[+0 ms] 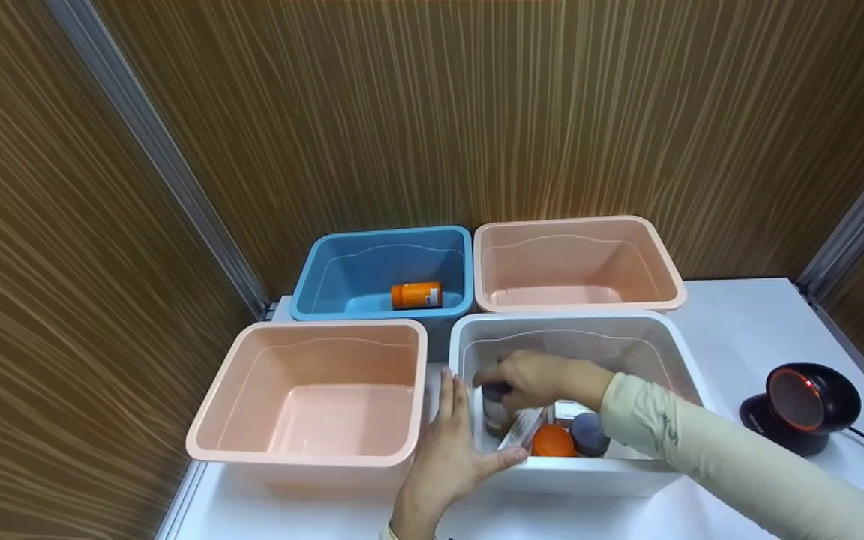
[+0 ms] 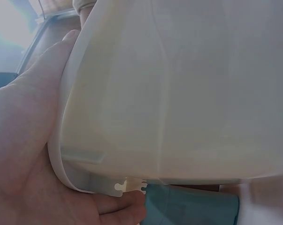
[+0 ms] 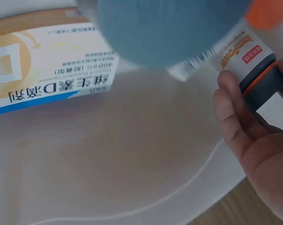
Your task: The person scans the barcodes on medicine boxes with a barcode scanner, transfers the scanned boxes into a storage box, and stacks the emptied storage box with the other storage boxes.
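Observation:
Inside the white bin (image 1: 589,478), my right hand (image 1: 533,377) grips a white pill bottle (image 3: 247,51) by its dark, orange-ringed cap (image 3: 265,82). The bottle's label reads "ImmPower". Near that hand lie a bottle with an orange lid (image 1: 552,441), a container with a grey-blue lid (image 1: 589,433) and small cartons. One carton in the right wrist view is a white and orange vitamin D box (image 3: 61,61). My left hand (image 1: 445,456) rests against the bin's front-left corner, fingers straight along its outer side and thumb on the front rim.
A blue bin (image 1: 312,296) behind holds an orange pill bottle (image 1: 415,295). Two peach bins stand around it, one at the front left (image 1: 211,405) and one at the back right (image 1: 668,281). A black scanner (image 1: 814,397) with a cable sits right of the white bin.

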### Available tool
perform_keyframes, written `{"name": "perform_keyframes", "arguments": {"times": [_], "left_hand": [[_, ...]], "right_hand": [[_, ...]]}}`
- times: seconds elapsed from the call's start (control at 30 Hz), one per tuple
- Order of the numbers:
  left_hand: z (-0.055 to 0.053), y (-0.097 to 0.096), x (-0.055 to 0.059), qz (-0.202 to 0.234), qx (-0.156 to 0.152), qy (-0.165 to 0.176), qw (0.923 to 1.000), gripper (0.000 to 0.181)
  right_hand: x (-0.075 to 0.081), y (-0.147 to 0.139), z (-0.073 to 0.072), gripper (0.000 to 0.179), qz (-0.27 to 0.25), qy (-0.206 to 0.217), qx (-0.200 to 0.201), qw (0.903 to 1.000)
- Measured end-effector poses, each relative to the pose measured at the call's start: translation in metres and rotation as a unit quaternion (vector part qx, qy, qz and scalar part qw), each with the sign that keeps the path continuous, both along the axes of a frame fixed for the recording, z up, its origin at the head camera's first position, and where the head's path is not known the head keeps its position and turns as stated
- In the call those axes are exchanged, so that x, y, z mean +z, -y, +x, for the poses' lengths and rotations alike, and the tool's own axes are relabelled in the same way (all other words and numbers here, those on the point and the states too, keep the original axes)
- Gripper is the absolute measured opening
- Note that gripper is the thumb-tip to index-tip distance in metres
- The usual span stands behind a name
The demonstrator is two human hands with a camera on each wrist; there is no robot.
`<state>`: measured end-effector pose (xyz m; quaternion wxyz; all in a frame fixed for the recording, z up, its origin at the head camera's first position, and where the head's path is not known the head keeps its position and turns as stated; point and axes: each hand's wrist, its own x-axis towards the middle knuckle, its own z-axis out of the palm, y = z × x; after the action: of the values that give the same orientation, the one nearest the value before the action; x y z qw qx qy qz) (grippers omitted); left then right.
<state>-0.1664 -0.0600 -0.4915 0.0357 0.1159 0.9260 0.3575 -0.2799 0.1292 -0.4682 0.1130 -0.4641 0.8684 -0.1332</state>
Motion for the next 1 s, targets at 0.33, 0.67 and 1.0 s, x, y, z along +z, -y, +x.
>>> {"name": "perform_keyframes", "arguments": {"times": [0.33, 0.67, 1.0], "left_hand": [[0.0, -0.001, 0.001, -0.007, 0.006, -0.001, 1.0, 0.134], [-0.002, -0.003, 0.0, -0.012, 0.014, 0.03, 0.9994, 0.135], [-0.001, -0.003, 0.0, -0.01, 0.015, 0.012, 0.9998, 0.133]], "right_hand": [[0.05, -0.036, -0.007, 0.029, -0.114, -0.008, -0.066, 0.9912], [0.078, -0.064, 0.001, 0.019, -0.114, -0.055, -0.096, 0.9873], [0.105, -0.098, 0.02, 0.048, -0.108, -0.03, -0.202, 0.9729]]}}
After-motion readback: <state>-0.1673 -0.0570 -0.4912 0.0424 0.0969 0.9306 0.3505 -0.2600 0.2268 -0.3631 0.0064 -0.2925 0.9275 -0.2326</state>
